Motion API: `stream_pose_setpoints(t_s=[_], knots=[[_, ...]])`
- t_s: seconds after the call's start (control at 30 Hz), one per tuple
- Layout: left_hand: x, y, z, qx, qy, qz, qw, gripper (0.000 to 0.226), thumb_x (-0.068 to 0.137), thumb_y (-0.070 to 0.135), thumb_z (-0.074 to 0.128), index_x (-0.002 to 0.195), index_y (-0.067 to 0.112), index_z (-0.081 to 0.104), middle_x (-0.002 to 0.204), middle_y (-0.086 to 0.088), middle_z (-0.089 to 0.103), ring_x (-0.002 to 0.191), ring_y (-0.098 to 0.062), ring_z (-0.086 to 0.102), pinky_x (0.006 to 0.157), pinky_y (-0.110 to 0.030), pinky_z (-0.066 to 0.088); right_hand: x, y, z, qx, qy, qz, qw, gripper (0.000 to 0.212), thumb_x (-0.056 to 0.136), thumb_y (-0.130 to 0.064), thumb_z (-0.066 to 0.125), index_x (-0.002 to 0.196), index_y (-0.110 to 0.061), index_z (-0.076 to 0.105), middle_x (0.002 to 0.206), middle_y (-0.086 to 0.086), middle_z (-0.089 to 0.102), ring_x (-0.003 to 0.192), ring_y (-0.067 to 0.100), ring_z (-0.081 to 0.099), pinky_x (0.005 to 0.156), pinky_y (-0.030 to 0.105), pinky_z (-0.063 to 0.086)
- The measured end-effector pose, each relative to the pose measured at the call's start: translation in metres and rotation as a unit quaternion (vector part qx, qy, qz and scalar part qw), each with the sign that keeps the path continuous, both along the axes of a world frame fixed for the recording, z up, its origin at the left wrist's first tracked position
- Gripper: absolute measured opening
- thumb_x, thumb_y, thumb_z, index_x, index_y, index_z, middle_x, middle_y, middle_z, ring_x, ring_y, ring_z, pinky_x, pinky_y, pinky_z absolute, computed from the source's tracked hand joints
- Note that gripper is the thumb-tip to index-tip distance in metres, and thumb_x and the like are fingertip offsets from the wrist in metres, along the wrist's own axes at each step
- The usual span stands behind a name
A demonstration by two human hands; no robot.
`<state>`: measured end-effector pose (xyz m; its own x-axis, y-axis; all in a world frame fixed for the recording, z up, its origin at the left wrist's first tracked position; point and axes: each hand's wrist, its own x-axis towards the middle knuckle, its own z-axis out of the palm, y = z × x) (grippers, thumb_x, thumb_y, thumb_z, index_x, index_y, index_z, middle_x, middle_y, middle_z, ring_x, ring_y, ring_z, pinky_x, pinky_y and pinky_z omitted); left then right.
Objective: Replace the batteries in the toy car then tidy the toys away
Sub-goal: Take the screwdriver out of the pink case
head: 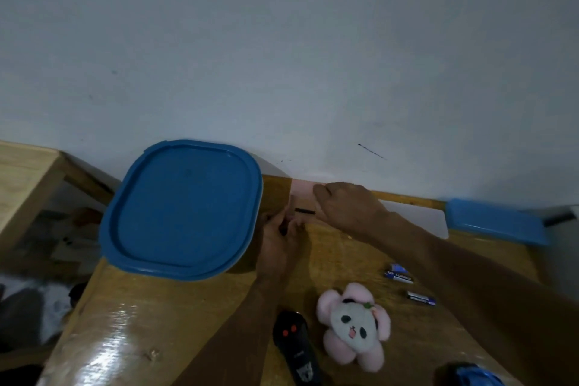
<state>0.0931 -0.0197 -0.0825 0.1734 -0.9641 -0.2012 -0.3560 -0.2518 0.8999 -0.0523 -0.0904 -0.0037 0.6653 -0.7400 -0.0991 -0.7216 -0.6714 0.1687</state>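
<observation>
by the wall | black bar between fingers | batteries apart

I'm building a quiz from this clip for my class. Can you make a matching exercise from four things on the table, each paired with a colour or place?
Things:
1 big lid
2 plush
3 remote
4 batteries

Descriptions:
A pink petals
B red buttons
C farthest right of the four
D farthest left of the four

Pairs: 1-D, 2-A, 3-B, 4-C
</observation>
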Motion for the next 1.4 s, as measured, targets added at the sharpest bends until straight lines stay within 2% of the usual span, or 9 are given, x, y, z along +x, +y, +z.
stream_pose_setpoints(t_s=[0.07,0.17,0.3,0.5,0.77,0.93,1.03,1.13,1.4], knots=[[0.000,0.001,0.003,-0.003,0.000,0.006,1.000,0.041,0.094,0.054,0.045,0.114,0.026,0.065,0.110,0.004,0.068,0.104,-0.009,0.059,0.095,-0.033,0.045,-0.004,-0.002,0.007,0.035,-0.058,-0.025,0.997,0.030,0.101,-0.028,0.039,0.115,-0.005,0.052,0.087,0.014,0.065,0.073,0.031,0.061,0.056,0.036,0.042],[-0.004,0.003,0.011,-0.021,0.021,0.024,0.999,0.029,0.096,0.037,0.054,0.095,0.013,0.070,0.082,0.000,0.071,0.075,-0.003,0.064,0.073,-0.023,0.050,-0.009,-0.004,0.011,0.056,-0.113,-0.078,0.989,0.031,0.104,-0.031,0.030,0.117,-0.010,0.049,0.091,0.010,0.062,0.080,0.030,0.059,0.064,0.037,0.046],[-0.008,0.009,0.020,-0.008,-0.014,0.049,0.999,0.027,0.091,0.039,0.062,0.086,0.013,0.070,0.075,-0.001,0.070,0.065,0.000,0.058,0.054,-0.014,0.039,-0.008,-0.003,0.005,-0.071,-0.137,-0.125,0.980,0.014,0.090,-0.018,0.064,0.093,-0.005,0.068,0.084,0.015,0.063,0.074,0.032,0.060,0.057,0.036,0.050],[-0.009,0.014,0.020,0.031,-0.041,0.080,0.995,0.018,0.093,0.030,0.062,0.091,0.015,0.072,0.077,0.004,0.068,0.070,-0.011,0.060,0.053,-0.017,0.034,0.001,-0.005,0.000,-0.098,-0.136,-0.176,0.970,0.038,0.057,-0.001,0.087,0.087,-0.004,0.064,0.074,0.011,0.064,0.068,0.028,0.059,0.052,0.030,0.048],[-0.010,0.020,0.020,0.056,-0.032,0.100,0.993,0.014,0.092,0.025,0.063,0.100,0.020,0.073,0.090,0.005,0.072,0.083,-0.014,0.064,0.063,-0.024,0.040,-0.005,0.003,-0.015,0.024,-0.137,-0.195,0.971,0.046,0.080,0.001,0.065,0.125,0.001,0.054,0.122,0.019,0.059,0.112,0.035,0.054,0.090,0.044,0.051],[-0.009,0.023,0.019,0.038,-0.011,0.099,0.994,0.012,0.092,0.031,0.064,0.094,0.022,0.072,0.084,0.007,0.071,0.081,-0.012,0.064,0.064,-0.022,0.041,-0.002,0.010,-0.011,0.005,-0.166,-0.171,0.971,0.034,0.078,-0.005,0.069,0.112,-0.006,0.064,0.110,0.014,0.065,0.100,0.032,0.059,0.079,0.041,0.053],[-0.009,0.022,0.018,0.040,-0.009,0.098,0.994,0.016,0.091,0.032,0.064,0.099,0.021,0.072,0.088,0.007,0.072,0.083,-0.012,0.065,0.064,-0.023,0.043,0.003,0.015,-0.008,0.099,-0.194,-0.150,0.964,0.019,0.088,-0.010,0.056,0.106,-0.011,0.064,0.106,0.010,0.065,0.096,0.028,0.060,0.077,0.036,0.050],[-0.009,0.023,0.021,0.032,-0.005,0.094,0.995,0.012,0.091,0.030,0.064,0.097,0.024,0.072,0.085,0.009,0.071,0.078,-0.009,0.063,0.062,-0.018,0.041,0.009,0.020,-0.011,0.178,-0.174,-0.161,0.955,0.011,0.087,-0.009,0.060,0.092,-0.010,0.069,0.094,0.008,0.068,0.087,0.025,0.062,0.072,0.034,0.051],[-0.008,0.025,0.028,0.040,0.014,0.072,0.997,0.007,0.094,0.025,0.062,0.091,0.030,0.067,0.081,0.016,0.065,0.077,0.005,0.056,0.063,-0.012,0.036,0.015,0.019,-0.018,0.208,-0.130,-0.175,0.954,0.012,0.085,-0.016,0.065,0.089,-0.007,0.071,0.092,0.010,0.069,0.087,0.026,0.062,0.074,0.033,0.049]])
